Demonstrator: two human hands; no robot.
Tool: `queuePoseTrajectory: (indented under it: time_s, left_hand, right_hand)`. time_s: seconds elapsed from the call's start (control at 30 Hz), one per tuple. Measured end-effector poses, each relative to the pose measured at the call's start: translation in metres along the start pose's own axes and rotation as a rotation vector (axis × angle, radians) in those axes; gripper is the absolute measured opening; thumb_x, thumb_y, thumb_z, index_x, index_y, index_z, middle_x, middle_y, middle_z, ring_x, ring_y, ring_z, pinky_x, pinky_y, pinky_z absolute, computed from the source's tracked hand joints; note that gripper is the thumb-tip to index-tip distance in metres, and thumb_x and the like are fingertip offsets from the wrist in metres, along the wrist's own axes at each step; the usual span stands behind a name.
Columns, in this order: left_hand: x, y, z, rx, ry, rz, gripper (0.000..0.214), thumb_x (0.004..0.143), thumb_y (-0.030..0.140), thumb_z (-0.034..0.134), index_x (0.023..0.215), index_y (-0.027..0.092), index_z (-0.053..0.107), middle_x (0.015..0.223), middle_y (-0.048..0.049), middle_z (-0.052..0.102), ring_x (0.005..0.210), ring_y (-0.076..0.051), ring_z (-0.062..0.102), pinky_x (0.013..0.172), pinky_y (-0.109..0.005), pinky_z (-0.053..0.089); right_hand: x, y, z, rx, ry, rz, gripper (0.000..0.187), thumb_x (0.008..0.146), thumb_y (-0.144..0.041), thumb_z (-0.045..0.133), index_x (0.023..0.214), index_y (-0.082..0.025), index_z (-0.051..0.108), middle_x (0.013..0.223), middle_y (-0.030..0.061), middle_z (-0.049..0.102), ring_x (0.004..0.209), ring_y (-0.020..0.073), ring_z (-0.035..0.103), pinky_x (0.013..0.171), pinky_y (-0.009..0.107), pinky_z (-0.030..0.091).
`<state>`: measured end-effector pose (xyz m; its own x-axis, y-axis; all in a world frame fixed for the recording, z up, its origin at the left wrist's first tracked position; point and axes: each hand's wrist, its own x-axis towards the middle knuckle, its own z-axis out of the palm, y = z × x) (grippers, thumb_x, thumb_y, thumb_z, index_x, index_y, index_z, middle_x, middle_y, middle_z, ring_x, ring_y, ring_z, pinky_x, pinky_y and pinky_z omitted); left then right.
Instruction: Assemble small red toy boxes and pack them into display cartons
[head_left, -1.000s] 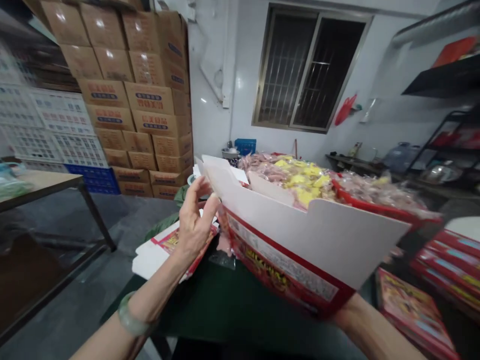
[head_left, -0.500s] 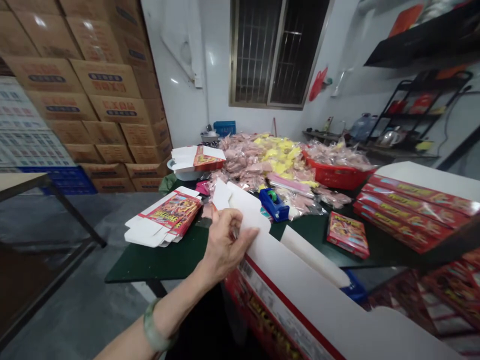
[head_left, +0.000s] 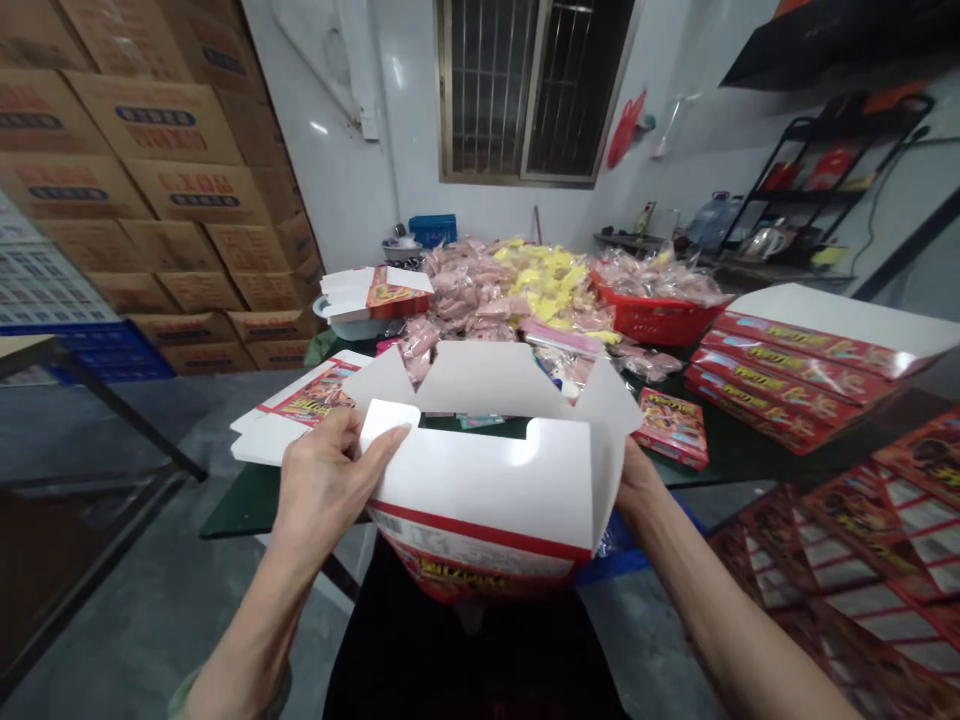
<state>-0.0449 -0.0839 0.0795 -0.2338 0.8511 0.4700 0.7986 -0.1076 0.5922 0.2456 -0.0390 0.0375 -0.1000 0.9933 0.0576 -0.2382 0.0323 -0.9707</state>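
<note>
An opened-out printed carton (head_left: 480, 470), white inside and red outside, is held in front of my body, its flaps standing up and the table showing through its open middle. My left hand (head_left: 322, 480) grips its left corner, thumb on the white flap and fingers behind. At the right side, my right hand (head_left: 636, 475) holds the carton's edge; its fingers are mostly hidden behind the white flap. Flattened red and white cartons (head_left: 300, 405) lie on the table just beyond my left hand. A small red box (head_left: 671, 428) rests beyond my right hand.
Bagged pink and yellow items (head_left: 517, 285) are heaped on the dark green table (head_left: 240, 500). A red basket (head_left: 652, 320) holds more bags. Stacked red cartons (head_left: 787, 380) stand at the right, with more printed boxes (head_left: 862, 560) below. Brown shipping boxes (head_left: 187, 190) rise at the left.
The carton has swung from a slanted, flatter position into an opened shape square to my body. My right hand has come into view on its right side. The camera view has shifted.
</note>
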Motion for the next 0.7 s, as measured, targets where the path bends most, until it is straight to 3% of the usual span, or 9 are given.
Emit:
queuePoseTrajectory:
  time_s: [0.13, 0.23, 0.33, 0.47, 0.7]
  left_hand:
    - [-0.002, -0.004, -0.003, 0.380, -0.133, 0.019, 0.045, 0.075, 0.061, 0.049, 0.084, 0.019, 0.062, 0.066, -0.0055, 0.065, 0.065, -0.026, 0.062, 0.055, -0.030, 0.038]
    - [-0.013, -0.005, -0.006, 0.522, -0.205, 0.057, 0.049, 0.078, 0.061, 0.045, 0.102, 0.020, 0.061, 0.065, -0.0068, 0.066, 0.066, -0.030, 0.064, 0.056, -0.032, 0.039]
    - [-0.034, -0.009, -0.007, 0.569, -0.246, 0.098, 0.052, 0.079, 0.061, 0.044, 0.106, 0.019, 0.060, 0.057, -0.0056, 0.063, 0.059, -0.029, 0.062, 0.053, -0.032, 0.039]
    - [-0.065, -0.013, -0.002, 0.488, -0.129, 0.190, 0.051, 0.082, 0.059, 0.043, 0.103, 0.017, 0.062, 0.065, -0.0064, 0.066, 0.059, -0.026, 0.060, 0.053, -0.032, 0.042]
    - [-0.085, -0.006, 0.012, 0.317, 0.055, 0.232, 0.036, 0.082, 0.043, 0.057, 0.108, 0.018, 0.061, 0.077, -0.0044, 0.068, 0.058, -0.017, 0.058, 0.059, -0.030, 0.047]
  right_hand:
    - [-0.012, 0.004, 0.014, 0.185, -0.042, 0.127, 0.045, 0.062, -0.047, 0.072, 0.099, -0.024, 0.060, 0.055, -0.0066, 0.048, 0.042, 0.0086, 0.040, 0.041, 0.022, 0.033]
    - [-0.020, 0.007, 0.015, 0.134, -0.111, 0.182, 0.060, 0.061, -0.042, 0.075, 0.113, -0.025, 0.052, 0.056, -0.0086, 0.049, 0.043, 0.0074, 0.042, 0.041, 0.019, 0.033]
    - [-0.031, 0.015, 0.010, -0.013, -0.065, 0.242, 0.073, 0.057, -0.043, 0.078, 0.119, -0.022, 0.045, 0.063, -0.0058, 0.058, 0.049, 0.0102, 0.052, 0.046, 0.021, 0.038]
    - [-0.051, 0.032, 0.008, -0.256, 0.046, 0.348, 0.076, 0.057, -0.045, 0.078, 0.120, -0.021, 0.042, 0.086, 0.0035, 0.066, 0.071, 0.0193, 0.063, 0.061, 0.030, 0.049]
    - [-0.058, 0.040, 0.004, -0.513, 0.104, 0.242, 0.070, 0.063, -0.040, 0.071, 0.122, -0.021, 0.039, 0.104, 0.0084, 0.063, 0.088, 0.0239, 0.062, 0.073, 0.036, 0.050]
